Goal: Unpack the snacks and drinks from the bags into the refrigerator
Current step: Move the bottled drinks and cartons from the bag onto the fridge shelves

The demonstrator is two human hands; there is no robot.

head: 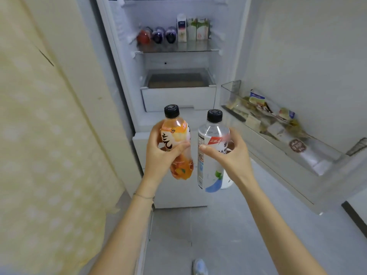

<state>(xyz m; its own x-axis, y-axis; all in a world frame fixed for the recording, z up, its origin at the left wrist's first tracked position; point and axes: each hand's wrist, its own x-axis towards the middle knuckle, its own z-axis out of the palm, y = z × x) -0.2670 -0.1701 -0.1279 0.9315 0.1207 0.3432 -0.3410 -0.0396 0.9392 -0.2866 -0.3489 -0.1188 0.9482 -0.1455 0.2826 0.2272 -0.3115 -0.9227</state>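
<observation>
Left hand (160, 153) is wrapping fingers round the orange drink bottle (178, 135), right hand (228, 153) is curling round the clear water bottle (210, 151), both upright side by side at centre frame, below the open refrigerator (178, 100) and its glass shelf (174, 50) at top centre, likely risking a knock or slip if both are being shelved together.

The glass shelf (174, 49), far inside the refrigerator (139, 120), carries three bottles (158, 35) lying at its left and three cartons (192, 29) standing at its right. The door bin (233, 90) on the right holds snack packets (278, 120).
</observation>
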